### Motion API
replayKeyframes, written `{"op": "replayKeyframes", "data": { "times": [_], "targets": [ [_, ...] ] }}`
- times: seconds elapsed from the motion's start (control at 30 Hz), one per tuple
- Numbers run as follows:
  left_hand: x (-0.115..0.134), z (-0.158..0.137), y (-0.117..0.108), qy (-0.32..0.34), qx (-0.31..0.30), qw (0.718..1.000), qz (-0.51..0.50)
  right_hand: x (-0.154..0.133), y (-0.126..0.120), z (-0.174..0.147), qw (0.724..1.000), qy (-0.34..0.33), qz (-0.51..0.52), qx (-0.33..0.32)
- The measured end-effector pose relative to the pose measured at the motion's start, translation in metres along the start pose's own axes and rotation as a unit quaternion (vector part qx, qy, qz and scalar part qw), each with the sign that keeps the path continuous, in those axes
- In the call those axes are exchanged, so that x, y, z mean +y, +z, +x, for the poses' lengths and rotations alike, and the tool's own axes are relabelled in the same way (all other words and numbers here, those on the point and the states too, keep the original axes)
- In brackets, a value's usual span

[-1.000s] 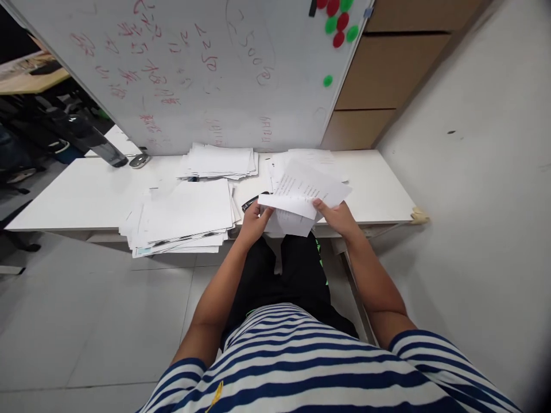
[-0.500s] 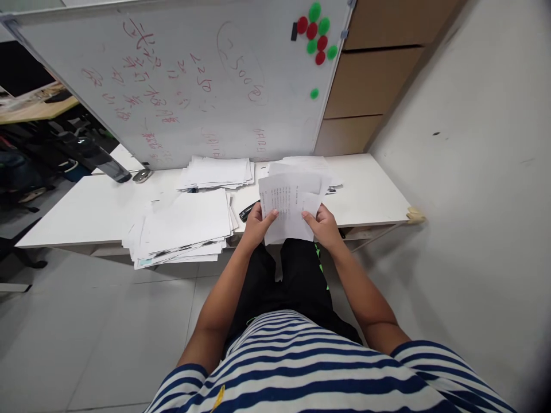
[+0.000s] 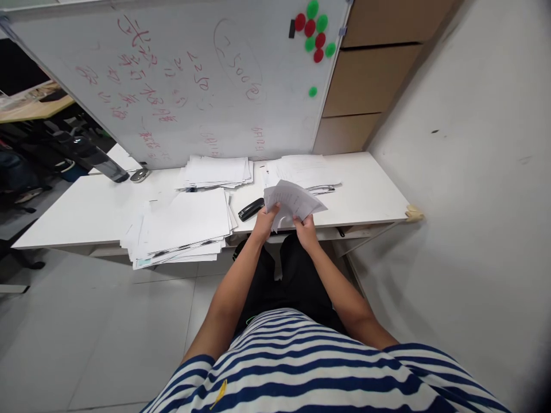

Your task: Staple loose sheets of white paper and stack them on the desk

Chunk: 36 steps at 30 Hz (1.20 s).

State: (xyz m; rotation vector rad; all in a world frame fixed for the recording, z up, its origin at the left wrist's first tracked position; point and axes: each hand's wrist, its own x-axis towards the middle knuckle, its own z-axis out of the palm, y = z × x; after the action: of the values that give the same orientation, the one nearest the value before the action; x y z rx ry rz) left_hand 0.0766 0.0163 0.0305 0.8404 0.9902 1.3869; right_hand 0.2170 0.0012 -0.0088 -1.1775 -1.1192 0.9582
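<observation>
Printed sheets: you have them raised in front of you above the near side of the desk, bowed and fanned rather than flat; the curl makes their number impossible to tell.
Left hand: pinched on the left side of the sheets, its thumb lying over the paper.
Right hand: pinched on their near edge, slightly closer to you than your left.
Hands to paper: the sheets rise just beyond and between your hands; both touch them, so neither is nearer, and a narrow gap parts one hand from the other.
Long axis: the visible spread runs mostly left to right, one corner reaching past your right hand; which side is truly longer can't be told. In my judgement, this crosswise lie is what any shift of your grip turns on.
Black stapler: on the desk, slanting, just beside your left hand.
Loose pile: straight beyond the sheets, on the desk.
Stacks to your left: the front stack overhangs the desk edge; the back stack lies near the whiteboard.
</observation>
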Motion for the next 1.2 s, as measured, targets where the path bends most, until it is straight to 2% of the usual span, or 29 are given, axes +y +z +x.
{"op": "replayKeyframes", "data": {
  "times": [0.17, 0.37, 0.53, 0.7, 0.87, 1.07, 1.2],
  "targets": [
    [0.005, -0.002, -0.007, 0.078, -0.010, 0.991, 0.105, 0.000, 0.004, 0.001, 0.996, -0.078, 0.006, 0.035],
    [-0.009, -0.006, -0.023, 0.061, 0.014, 0.986, 0.153, 0.015, 0.009, -0.002, 0.997, -0.055, 0.016, 0.045],
    [-0.015, -0.008, -0.026, 0.075, 0.030, 0.990, 0.117, 0.018, 0.011, -0.001, 0.996, -0.074, 0.015, 0.047],
    [-0.021, -0.009, -0.026, 0.077, 0.061, 0.990, 0.102, 0.019, 0.013, -0.006, 0.998, -0.023, -0.017, 0.048],
    [-0.032, -0.014, -0.031, 0.106, 0.069, 0.978, 0.168, 0.024, 0.014, -0.008, 0.996, -0.041, -0.042, 0.066],
    [-0.031, -0.014, -0.031, 0.067, 0.054, 0.972, 0.221, 0.021, 0.006, -0.010, 0.996, -0.011, -0.066, 0.052],
    [-0.021, -0.018, -0.024, 0.018, 0.080, 0.991, 0.108, 0.010, -0.007, -0.020, 0.995, -0.007, -0.008, 0.100]
  ]
}}
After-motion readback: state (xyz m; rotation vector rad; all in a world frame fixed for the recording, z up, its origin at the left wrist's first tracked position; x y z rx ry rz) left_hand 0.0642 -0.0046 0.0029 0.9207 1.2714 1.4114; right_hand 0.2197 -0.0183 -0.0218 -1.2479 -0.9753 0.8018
